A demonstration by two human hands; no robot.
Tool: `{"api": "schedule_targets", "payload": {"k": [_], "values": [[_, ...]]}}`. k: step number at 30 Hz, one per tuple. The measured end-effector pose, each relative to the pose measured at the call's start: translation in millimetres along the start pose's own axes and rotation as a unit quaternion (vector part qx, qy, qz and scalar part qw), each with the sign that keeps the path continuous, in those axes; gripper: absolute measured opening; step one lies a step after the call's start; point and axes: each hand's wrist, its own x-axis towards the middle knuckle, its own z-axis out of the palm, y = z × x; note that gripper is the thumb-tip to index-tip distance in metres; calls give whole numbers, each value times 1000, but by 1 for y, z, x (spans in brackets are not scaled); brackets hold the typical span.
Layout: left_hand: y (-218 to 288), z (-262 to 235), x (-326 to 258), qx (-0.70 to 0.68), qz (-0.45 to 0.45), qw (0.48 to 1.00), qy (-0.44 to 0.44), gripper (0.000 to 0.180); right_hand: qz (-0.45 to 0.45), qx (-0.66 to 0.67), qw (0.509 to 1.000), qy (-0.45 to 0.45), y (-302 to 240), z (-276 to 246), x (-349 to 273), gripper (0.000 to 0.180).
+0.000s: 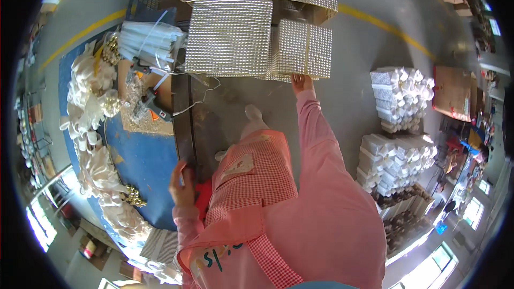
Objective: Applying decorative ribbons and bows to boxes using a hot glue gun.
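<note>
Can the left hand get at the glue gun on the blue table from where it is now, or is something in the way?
Probably yes. The left hand rests at the table's dark edge, and the glue gun lies further along the same edge. Only bare blue tabletop lies between them; the gun's cord trails away to the other side.

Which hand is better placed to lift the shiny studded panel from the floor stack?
Right. The right hand already touches the studded panel's lower edge, arm outstretched. The left hand rests back at the blue table's edge.

Craft workshop: concrete floor (353, 101), stacked studded panels (230, 37), glue gun (152, 108), worktable (144, 155).
</note>
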Motion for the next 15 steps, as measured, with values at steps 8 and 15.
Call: {"api": "schedule_targets", "payload": {"k": [8, 15], "values": [[103, 114, 94, 32, 234, 951, -199, 25, -10, -49, 998, 24, 6, 15, -83, 7], [148, 263, 167, 150, 446, 847, -247, 55, -29, -63, 988, 138, -14, -10, -200, 7]]}}
